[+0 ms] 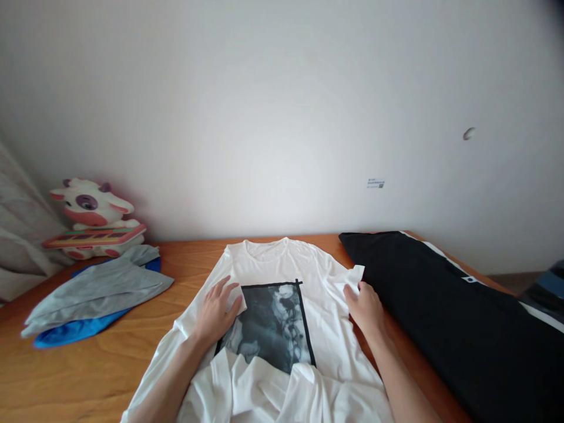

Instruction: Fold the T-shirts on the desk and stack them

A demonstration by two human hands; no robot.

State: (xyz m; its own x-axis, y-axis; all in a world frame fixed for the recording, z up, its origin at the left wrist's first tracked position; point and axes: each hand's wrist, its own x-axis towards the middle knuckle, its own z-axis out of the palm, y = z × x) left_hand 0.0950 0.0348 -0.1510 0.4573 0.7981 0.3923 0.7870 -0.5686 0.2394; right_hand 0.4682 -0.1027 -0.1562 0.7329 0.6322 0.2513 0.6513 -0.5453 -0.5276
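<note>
A white T-shirt (324,317) with a dark printed picture lies on the wooden table, its neckline toward the wall and its lower part bunched up near me. My left hand (218,309) rests on the shirt's left side, fingers apart, over a sleeve folded inward beside the print. On the other side, my right hand (365,302) pinches the edge of the right sleeve, which points outward.
Grey and blue folded clothes (101,288) lie at the left, in front of a cow-shaped toy keyboard (94,235). Black clothing (423,294) with white stripes covers the right side of the wooden table (189,264). A wall stands behind.
</note>
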